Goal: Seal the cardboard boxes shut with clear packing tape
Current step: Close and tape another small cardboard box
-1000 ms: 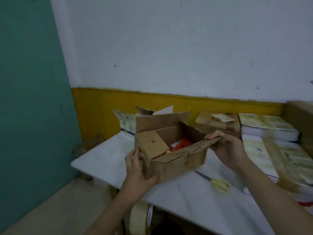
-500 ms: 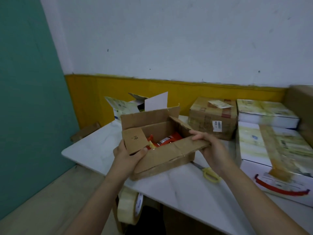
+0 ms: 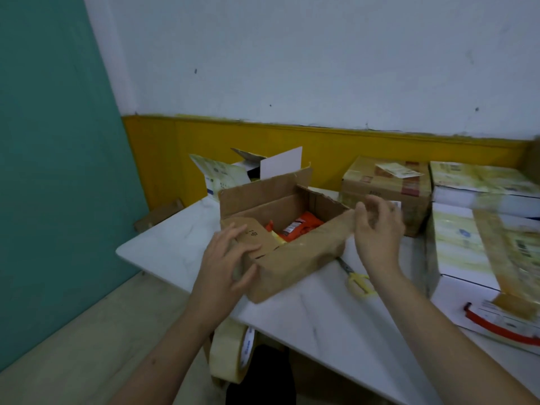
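— White marble-look tabletop [image 3: 306,314], faint grey veins, standing against a white wall with a yellow lower band. Agreed?

— Agreed. Next down in size: stacked white printed cartons [image 3: 479,229] along the right side, wrapped in yellowed tape, red band low on the nearest one.

— Then the open brown cardboard box [image 3: 292,258], sitting on the table near its front-left edge. All flaps unsealed; back flap upright, near long flap folded partway inward, short left flap lying inward.

— Contents?

— Orange packets [image 3: 304,226] with a white label, plus something yellow beside them. Nothing clearer than that.

— Behind it?

— Taped brown carton with paper labels [image 3: 385,185] at the back right. Opened white-and-printed box [image 3: 233,171] at the back left, flaps up.

— Hands?

— Left hand [image 3: 228,267] laid against the box's short left end, fingers straight and spread, fingertips resting on the short flap. Pressing rather than clasping. Right hand [image 3: 377,229] at the box's right end, fingers loosely curled, thumb and forefinger at the tip of the near long flap. Motion-blurred; cannot tell whether actually pinching it.

— Tape?

— Roll of clear packing tape [image 3: 233,352], white printed core, hanging below the front table edge, under the left forearm. Not on the box.

— Smallest?

— Yellow-handled scissors [image 3: 358,280] flat on the table, just right of the box, partly hidden by the right wrist.
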Motion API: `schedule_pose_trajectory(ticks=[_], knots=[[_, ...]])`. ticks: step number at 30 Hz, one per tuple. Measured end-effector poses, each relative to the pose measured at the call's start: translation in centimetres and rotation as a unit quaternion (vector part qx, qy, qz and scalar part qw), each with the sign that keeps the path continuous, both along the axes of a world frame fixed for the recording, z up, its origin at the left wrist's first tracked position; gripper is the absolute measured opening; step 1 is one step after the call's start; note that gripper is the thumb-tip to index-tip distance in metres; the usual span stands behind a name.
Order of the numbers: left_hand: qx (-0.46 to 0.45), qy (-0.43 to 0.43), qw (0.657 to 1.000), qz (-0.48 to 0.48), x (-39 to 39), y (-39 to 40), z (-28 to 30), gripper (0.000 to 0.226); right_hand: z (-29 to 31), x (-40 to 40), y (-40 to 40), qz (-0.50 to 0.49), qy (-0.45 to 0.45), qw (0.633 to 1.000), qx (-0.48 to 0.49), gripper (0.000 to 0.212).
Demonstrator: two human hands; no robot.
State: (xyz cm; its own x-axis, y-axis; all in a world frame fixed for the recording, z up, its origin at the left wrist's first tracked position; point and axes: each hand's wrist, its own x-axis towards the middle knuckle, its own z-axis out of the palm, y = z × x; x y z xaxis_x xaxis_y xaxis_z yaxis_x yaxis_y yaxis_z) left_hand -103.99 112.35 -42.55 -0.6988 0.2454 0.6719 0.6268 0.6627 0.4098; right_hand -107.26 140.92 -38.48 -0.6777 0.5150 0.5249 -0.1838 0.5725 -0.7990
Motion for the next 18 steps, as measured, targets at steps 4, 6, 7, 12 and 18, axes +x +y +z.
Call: schedule_pose_trajectory(ticks=[4,6,7,12,18], knots=[[-0.043,0.059,0.997,-0.020,-0.5,1.6,1.6,0.019,2.0,4.7,-2.8,0.221,0.089,0.925,0.296,0.055],[-0.084,0.054,0.995,-0.007,-0.4,2.2,2.0,0.033,2.1,5.0,-4.0,0.249,0.067,0.854,0.452,0.061],[-0.108,0.040,0.993,-0.016,-0.5,2.2,2.3,0.038,2.4,4.7,-4.3,0.258,0.053,0.846,0.464,0.055],[-0.340,-0.091,0.932,-0.086,-2.1,1.5,6.6,0.087,5.6,3.1,-3.1,0.353,0.071,0.869,0.339,0.005],[-0.378,-0.187,0.898,-0.127,-4.5,2.7,12.1,0.101,8.4,3.2,-1.0,0.397,-0.018,0.879,0.262,0.027]])
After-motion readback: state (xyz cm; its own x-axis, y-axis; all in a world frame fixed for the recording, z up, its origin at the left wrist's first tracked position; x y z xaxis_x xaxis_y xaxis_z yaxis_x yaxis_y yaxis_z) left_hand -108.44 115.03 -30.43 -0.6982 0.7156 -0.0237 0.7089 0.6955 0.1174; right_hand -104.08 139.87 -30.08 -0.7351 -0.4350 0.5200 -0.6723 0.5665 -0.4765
